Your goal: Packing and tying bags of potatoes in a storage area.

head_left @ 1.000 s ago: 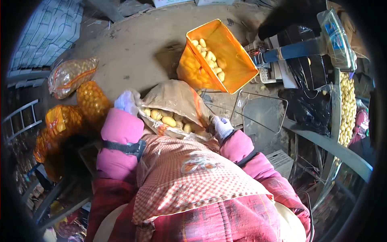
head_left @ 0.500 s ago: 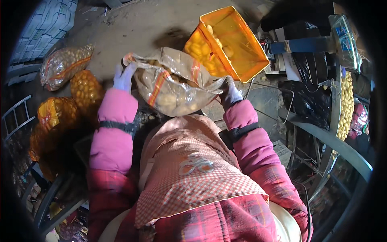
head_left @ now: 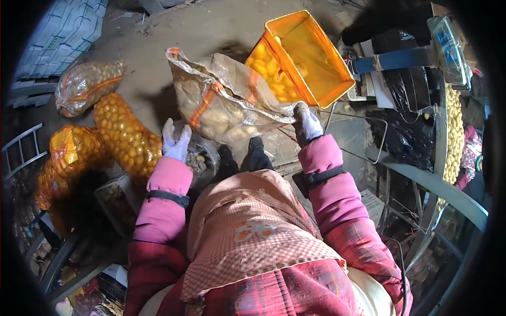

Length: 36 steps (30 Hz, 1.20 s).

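A see-through sack [head_left: 224, 113] with orange stripes and potatoes inside sits at the middle of the floor [head_left: 158, 34], just beyond the person's dark shoes [head_left: 258, 155]; its mouth sags to one side. The right hand [head_left: 310, 125], in a pale glove, has its fingers clamped on the right end of the sack's rim. The left hand [head_left: 177, 145], gloved too, is near the sack's lower left side, its fingers spread apart and holding nothing.

Behind the sack and to its right, an orange bin [head_left: 327, 58] leans over, with potatoes showing through its side; whether the two touch, I cannot tell. To the left, orange net bags [head_left: 126, 134] full of potatoes lie near another clear sack [head_left: 89, 87].

The floor is brown and dusty, lit at the middle and dark toward the edges. White boxes [head_left: 66, 39] are stacked at the far left. On the right are black plastic sheeting [head_left: 411, 138], a curved metal rail [head_left: 453, 195], a long band of potatoes [head_left: 453, 134] and another person [head_left: 470, 152].
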Tool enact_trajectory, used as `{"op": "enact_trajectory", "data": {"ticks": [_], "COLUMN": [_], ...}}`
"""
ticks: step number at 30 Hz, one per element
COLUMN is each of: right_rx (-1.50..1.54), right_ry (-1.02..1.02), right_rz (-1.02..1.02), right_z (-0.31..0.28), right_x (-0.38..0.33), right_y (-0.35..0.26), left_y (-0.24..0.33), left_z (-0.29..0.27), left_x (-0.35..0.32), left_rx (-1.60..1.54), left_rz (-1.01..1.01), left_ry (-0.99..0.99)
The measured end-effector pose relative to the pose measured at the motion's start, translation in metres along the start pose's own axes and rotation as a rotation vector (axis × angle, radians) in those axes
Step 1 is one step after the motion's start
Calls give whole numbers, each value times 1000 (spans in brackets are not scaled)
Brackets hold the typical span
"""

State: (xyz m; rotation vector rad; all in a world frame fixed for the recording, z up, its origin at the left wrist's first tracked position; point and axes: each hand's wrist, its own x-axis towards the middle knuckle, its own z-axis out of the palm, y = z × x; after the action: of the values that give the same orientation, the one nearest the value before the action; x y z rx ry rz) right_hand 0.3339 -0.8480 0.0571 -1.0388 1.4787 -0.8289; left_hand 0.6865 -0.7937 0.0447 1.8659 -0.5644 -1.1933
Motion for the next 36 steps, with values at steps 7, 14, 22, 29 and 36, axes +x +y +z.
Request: {"op": "enact_trajectory", "data": {"ticks": [7, 14, 22, 29, 36], "right_rx": [-103, 184, 259, -43, -66], "right_ry": [-107, -561, -155, -130, -224], "right_rz": [-198, -33, 369, 649, 599], "right_z": [4, 44, 69, 98, 101], "right_x": [25, 58, -14, -98, -136], "right_y": [-22, -56, -52, -53, -79], "left_y": [56, 83, 79, 95, 99], "left_z": [7, 42, 51, -6, -45], "left_x": [18, 135, 130, 26, 21], "left_rx": [294, 295, -159, 1305, 983], "left_rz": [17, 336, -44, 499, 513], "left_ry": [28, 31, -57, 95, -144]}}
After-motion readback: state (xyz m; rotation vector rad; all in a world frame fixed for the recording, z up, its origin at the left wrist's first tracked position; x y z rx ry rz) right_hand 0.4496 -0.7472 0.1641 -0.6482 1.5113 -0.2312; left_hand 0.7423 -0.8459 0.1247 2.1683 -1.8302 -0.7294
